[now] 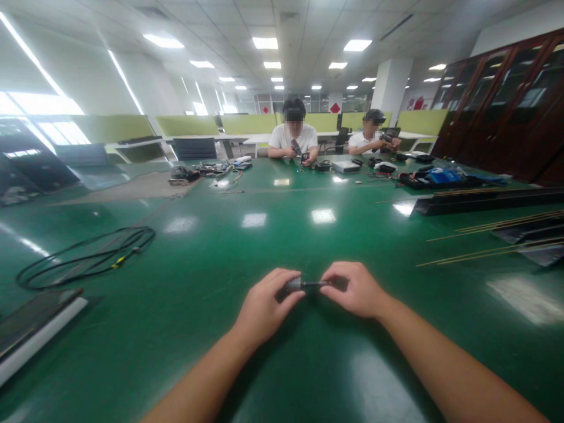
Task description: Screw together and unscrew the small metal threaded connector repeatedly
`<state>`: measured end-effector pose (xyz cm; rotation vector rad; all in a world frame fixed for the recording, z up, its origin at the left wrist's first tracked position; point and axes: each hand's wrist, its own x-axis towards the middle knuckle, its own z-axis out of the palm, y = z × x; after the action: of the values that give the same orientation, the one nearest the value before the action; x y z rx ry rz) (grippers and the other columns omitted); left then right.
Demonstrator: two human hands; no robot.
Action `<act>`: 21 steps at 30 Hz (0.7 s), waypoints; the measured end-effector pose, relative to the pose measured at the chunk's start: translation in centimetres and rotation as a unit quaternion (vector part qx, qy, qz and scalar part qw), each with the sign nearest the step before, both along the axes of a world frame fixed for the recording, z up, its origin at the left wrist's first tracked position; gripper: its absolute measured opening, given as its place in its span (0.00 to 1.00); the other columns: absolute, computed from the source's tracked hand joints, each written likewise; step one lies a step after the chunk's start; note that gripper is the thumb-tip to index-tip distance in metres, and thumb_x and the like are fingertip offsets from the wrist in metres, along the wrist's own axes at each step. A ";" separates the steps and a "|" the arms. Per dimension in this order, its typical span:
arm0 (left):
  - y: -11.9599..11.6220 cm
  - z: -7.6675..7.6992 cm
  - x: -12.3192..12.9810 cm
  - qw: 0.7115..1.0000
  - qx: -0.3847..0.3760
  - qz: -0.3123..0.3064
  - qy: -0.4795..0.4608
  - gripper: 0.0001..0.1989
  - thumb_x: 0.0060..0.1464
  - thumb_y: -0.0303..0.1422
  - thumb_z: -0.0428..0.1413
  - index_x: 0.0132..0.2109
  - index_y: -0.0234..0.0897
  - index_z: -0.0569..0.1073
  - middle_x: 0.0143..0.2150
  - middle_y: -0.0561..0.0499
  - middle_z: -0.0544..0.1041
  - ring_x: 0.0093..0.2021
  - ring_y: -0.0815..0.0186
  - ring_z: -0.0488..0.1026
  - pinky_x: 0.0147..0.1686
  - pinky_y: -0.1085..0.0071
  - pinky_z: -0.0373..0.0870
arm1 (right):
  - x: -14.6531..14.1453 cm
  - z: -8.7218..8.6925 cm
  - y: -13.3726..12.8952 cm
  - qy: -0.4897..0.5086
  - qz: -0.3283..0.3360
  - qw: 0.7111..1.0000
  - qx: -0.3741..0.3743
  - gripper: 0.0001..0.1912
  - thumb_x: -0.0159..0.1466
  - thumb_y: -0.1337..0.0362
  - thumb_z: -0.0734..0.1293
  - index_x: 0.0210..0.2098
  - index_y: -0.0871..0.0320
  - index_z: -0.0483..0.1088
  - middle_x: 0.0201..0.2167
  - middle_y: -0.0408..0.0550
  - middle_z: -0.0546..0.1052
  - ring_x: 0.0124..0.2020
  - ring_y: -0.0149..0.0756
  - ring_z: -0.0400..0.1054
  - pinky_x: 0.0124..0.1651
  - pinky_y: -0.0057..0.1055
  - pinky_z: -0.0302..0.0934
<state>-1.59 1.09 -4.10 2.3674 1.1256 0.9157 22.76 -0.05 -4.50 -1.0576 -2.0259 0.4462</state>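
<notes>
A small screwdriver-like tool [294, 285] with a grey handle and a thin dark shaft lies level between my hands, above the green table [211, 247]. My left hand [267, 302] has its thumb and fingers closed around the handle. At the shaft's far end, the thumb and fingertips of my right hand [355, 289] pinch the tip. Whether a separate small piece sits between those right fingertips is too small to tell.
Coiled black cable [88, 258] lies at the left, beyond a dark panel [39, 323]. Thin rods [489, 252] and black trays [476, 202] are at the right. Two people [293, 138] work across the table among devices and a blue item [443, 175].
</notes>
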 end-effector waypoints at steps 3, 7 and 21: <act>0.0 0.0 0.0 1.000 0.003 -0.001 -0.001 0.14 0.60 0.37 0.59 0.52 0.43 0.74 0.48 0.49 0.76 0.47 0.62 0.73 0.49 0.65 0.71 | 0.0 0.0 0.0 -0.003 -0.003 1.000 0.002 0.02 0.59 0.67 0.71 0.33 0.58 0.76 0.30 0.45 0.79 0.32 0.35 0.72 0.39 0.30 0.63; 0.0 0.2 0.0 1.000 0.005 0.001 -0.003 0.14 0.60 0.37 0.58 0.52 0.42 0.74 0.48 0.47 0.77 0.47 0.61 0.74 0.49 0.63 0.72 | 0.0 0.0 0.0 -0.001 -0.003 1.000 0.002 0.02 0.59 0.67 0.71 0.33 0.58 0.76 0.31 0.46 0.79 0.32 0.35 0.73 0.39 0.31 0.64; 0.0 0.1 -0.2 1.000 -0.007 0.005 -0.003 0.14 0.60 0.37 0.58 0.52 0.44 0.73 0.48 0.50 0.76 0.48 0.63 0.73 0.50 0.65 0.71 | 0.2 0.0 0.0 -0.001 -0.011 1.000 0.001 0.02 0.58 0.66 0.71 0.33 0.58 0.76 0.30 0.46 0.79 0.31 0.36 0.72 0.37 0.30 0.63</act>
<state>-1.82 1.04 -3.99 2.3494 1.1383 0.9150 23.00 -0.02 -4.52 -1.0777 -2.0145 0.4328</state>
